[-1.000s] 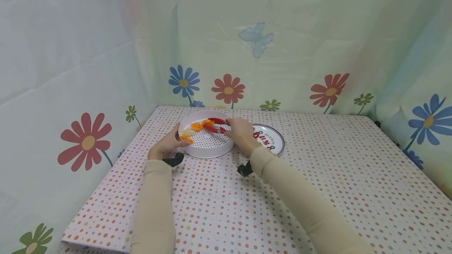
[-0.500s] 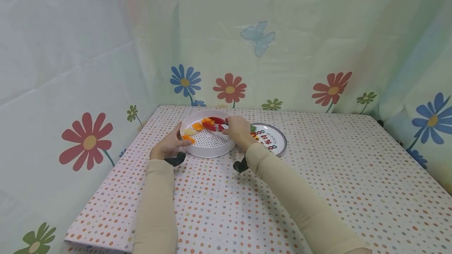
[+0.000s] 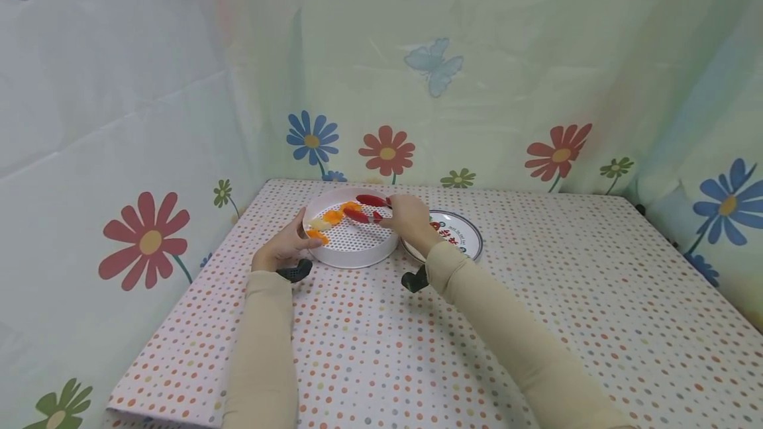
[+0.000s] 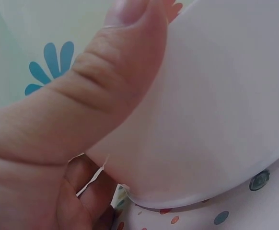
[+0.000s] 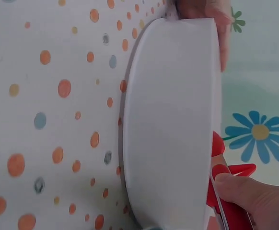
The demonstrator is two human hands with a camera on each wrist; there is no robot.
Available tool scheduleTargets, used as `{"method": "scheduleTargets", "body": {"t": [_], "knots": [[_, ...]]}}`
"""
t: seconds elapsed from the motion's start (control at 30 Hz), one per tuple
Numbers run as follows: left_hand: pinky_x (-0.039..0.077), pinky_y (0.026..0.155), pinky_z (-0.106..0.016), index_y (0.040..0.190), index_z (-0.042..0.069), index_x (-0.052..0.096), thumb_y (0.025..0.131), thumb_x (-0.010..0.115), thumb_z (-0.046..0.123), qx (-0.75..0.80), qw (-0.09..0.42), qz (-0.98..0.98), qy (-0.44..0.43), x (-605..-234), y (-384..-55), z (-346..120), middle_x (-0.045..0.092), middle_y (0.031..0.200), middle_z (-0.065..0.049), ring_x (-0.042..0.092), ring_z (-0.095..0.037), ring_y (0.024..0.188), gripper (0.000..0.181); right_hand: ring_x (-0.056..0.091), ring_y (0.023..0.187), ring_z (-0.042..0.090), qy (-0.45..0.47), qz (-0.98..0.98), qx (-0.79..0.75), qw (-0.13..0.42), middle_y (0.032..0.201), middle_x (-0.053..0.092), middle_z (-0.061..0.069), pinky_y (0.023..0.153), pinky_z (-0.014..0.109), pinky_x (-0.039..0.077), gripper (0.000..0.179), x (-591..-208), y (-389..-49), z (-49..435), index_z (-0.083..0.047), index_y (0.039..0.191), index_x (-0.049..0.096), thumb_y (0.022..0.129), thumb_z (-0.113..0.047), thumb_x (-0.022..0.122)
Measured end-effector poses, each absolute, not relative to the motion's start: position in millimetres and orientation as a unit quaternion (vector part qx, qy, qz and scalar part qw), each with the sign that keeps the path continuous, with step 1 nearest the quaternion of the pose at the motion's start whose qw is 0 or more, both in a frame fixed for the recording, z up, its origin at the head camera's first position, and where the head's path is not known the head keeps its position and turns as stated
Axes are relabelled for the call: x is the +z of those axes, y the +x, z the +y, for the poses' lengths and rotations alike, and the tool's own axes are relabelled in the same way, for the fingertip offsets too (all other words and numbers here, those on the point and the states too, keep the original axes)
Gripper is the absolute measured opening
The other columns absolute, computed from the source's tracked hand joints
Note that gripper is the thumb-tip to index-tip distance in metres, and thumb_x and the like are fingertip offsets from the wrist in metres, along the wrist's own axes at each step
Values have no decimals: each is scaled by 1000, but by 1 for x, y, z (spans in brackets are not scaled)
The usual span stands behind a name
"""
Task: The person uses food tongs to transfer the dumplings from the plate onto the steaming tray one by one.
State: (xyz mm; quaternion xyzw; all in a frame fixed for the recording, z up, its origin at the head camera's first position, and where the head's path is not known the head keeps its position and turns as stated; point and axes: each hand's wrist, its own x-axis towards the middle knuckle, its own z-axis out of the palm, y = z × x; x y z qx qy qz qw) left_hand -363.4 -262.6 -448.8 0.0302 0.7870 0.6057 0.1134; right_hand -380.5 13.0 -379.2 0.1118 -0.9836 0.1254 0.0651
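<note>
In the head view my left hand (image 3: 287, 242) holds the near left side of a round white basket (image 3: 353, 258) with a perforated bottom. Its thumb lies over the rim, the other fingers outside against the wall, as the left wrist view shows. My right hand (image 3: 411, 220) grips red-tipped tongs (image 3: 357, 215) over the basket's right side. The two tips stand apart there, close to orange pieces (image 3: 334, 217) on the perforated bottom. A pale yellow piece (image 3: 318, 224) and another orange piece (image 3: 318, 237) lie nearer my left thumb. In the right wrist view the basket wall hides most of the tips.
A white plate (image 3: 471, 247) with a dark rim and red printing stands just right of the basket, partly behind my right hand. The dotted tablecloth (image 3: 369, 349) covers the table. A flowered backdrop (image 3: 507, 85) rises behind and to the sides.
The tong tips have spread apart and no longer cover the upper orange piece. My right hand has shifted slightly right, hiding the coloured bits that showed on the plate. The left hand stays put.
</note>
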Motion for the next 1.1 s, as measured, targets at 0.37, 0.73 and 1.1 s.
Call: {"method": "scheduleTargets", "body": {"t": [0.37, 0.73, 1.1], "knots": [[24, 113, -57, 151, 33, -13, 78, 78, 26, 582, 120, 804, 13, -446, -362, -263, -2, 162, -6, 5, -31, 147, 117, 57, 111, 34, 75, -980, 164, 89, 135, 57, 13, 85, 44, 51, 72, -367, -364, 72, -14, 139, 49, 78, -44, 74], [29, 113, -45, 152, 28, -14, 80, 76, 22, 582, 111, 805, 24, -450, -364, -263, -1, 162, -6, 7, -29, 147, 115, 45, 127, 43, 46, -977, 192, 85, 142, 46, 21, 98, 56, 42, 78, -371, -356, 148, -12, 145, 40, 81, -42, 72], [48, 71, -29, 151, 30, -15, 78, 78, 29, 572, 117, 812, 19, -446, -360, -263, 2, 162, -9, 33, -32, 125, 118, 35, 134, 43, 65, -972, 221, 41, 147, 41, 20, 105, 60, 34, 80, -375, -367, 204, -8, 145, 40, 80, -40, 74]]}}
